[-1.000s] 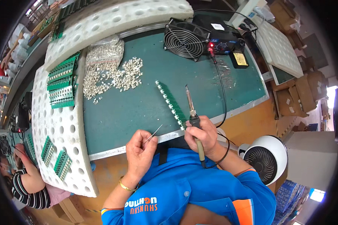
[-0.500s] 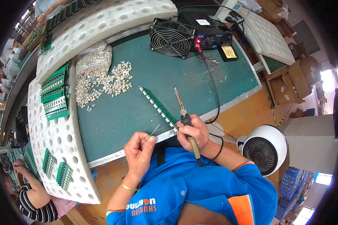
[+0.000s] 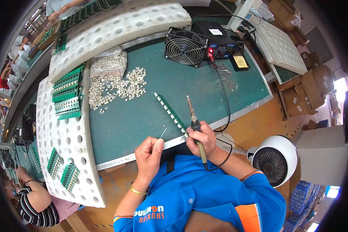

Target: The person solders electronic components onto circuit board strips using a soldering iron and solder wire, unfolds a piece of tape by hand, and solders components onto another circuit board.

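Left hand: fingers pinched on a thin solder wire, its tip pointing up toward the board strip. Right hand: fingers clenched around the soldering iron, tip aimed away from the body; the same hand also grips the near end of a long green board strip, which angles out over the green mat. Iron cord runs to the black station. Beside it, a black fan. Pile of small white parts on the mat's left; green boards stacked on white foam. White fan at lower right.
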{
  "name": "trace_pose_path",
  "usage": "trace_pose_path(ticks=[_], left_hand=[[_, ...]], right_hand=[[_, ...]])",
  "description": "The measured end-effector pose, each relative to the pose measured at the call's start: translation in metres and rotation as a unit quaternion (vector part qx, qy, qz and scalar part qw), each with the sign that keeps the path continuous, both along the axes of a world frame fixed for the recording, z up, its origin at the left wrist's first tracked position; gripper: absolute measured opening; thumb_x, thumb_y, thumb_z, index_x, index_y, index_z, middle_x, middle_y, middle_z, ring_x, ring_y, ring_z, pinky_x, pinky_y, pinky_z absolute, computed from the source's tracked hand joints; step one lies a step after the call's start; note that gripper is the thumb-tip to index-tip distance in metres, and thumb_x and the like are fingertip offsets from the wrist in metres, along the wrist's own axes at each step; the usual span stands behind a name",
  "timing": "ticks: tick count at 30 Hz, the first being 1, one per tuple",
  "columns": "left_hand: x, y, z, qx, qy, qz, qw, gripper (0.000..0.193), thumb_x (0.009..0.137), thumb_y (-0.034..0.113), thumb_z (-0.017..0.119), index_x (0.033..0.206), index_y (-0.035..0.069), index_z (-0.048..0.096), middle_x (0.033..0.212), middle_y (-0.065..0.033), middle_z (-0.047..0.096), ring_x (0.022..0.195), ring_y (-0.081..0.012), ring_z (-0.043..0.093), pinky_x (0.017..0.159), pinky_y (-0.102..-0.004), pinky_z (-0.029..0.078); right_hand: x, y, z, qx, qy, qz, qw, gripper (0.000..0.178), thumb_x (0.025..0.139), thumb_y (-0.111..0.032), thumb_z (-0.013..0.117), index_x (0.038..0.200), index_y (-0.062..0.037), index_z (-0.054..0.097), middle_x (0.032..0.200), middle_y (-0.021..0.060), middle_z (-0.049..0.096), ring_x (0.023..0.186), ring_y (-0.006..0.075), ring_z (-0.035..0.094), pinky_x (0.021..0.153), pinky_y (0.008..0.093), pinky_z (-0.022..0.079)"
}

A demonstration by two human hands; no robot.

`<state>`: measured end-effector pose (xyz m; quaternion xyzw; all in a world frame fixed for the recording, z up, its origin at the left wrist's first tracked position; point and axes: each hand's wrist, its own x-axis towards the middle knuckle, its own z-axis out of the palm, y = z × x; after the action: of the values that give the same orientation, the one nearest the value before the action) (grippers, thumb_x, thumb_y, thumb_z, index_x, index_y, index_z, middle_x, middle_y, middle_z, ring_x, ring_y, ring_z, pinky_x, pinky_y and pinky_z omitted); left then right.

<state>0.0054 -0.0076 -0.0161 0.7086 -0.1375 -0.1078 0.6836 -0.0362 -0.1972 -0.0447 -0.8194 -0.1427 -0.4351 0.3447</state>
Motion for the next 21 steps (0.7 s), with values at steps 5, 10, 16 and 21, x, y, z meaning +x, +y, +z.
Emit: trace_pose_path(ticks=[5,10,16,21], left_hand=[[0.001,0.0,-0.003,-0.002,0.001,0.007,1.0,0.023,0.092,0.018,0.059,0.076,0.001,0.059,0.061,0.0028,0.048,0.058,-0.0047,0.04,0.051,-0.0223,0.033],[0.0,0.0,0.0,0.006,0.033,-0.017,0.999,0.023,0.094,0.02,0.054,0.084,0.001,0.062,0.073,0.0032,0.055,0.065,-0.0035,0.042,0.057,-0.0195,0.033],[-0.001,0.002,0.009,0.025,0.078,-0.029,0.996,0.023,0.095,0.02,0.053,0.09,0.001,0.063,0.072,0.0031,0.055,0.064,-0.0033,0.042,0.056,-0.0195,0.033],[-0.001,-0.005,0.01,0.022,0.131,-0.022,0.991,0.023,0.096,0.019,0.051,0.095,0.0,0.063,0.076,0.0003,0.06,0.069,-0.0055,0.052,0.062,-0.0197,0.041]], right_hand=[[-0.002,-0.003,-0.002,-0.019,0.02,-0.001,1.0,0.049,0.062,0.012,0.064,0.103,-0.0093,0.046,0.079,0.0108,0.057,0.065,0.0257,0.058,0.055,0.0336,0.049],[-0.002,-0.003,-0.001,-0.023,0.012,0.003,1.0,0.049,0.062,0.011,0.064,0.102,-0.0092,0.046,0.079,0.0106,0.056,0.062,0.0255,0.058,0.054,0.0344,0.05],[-0.003,0.002,0.001,-0.006,0.005,0.007,1.0,0.048,0.06,0.009,0.068,0.101,-0.0095,0.052,0.075,0.0078,0.057,0.063,0.0264,0.059,0.053,0.0334,0.05],[0.001,0.004,-0.002,-0.015,0.021,0.016,1.0,0.046,0.059,0.007,0.07,0.099,-0.01,0.054,0.076,0.0072,0.056,0.063,0.0262,0.058,0.052,0.0341,0.048]])
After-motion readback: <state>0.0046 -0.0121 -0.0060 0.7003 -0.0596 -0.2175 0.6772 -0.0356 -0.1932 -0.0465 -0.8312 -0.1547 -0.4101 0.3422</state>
